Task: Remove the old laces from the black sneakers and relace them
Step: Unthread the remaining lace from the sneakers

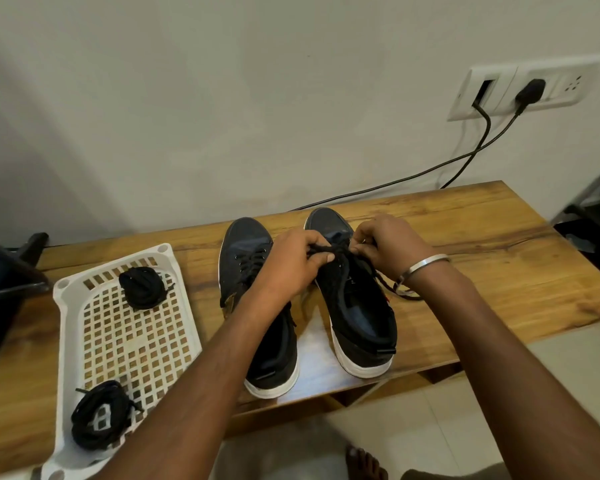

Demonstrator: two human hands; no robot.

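Resting nearest on the bench (465,237), a white tray (187,344) keeps two lace bundles (99,415) handy, likely replacements. Beyond it both sneakers (253,306) stand side by side, toes toward the wall, heels toward the person for easy reach. Over the right sneaker (354,306), left hand (291,261) and right hand (385,244) each pinch its lace (329,250), apparently working the knot.
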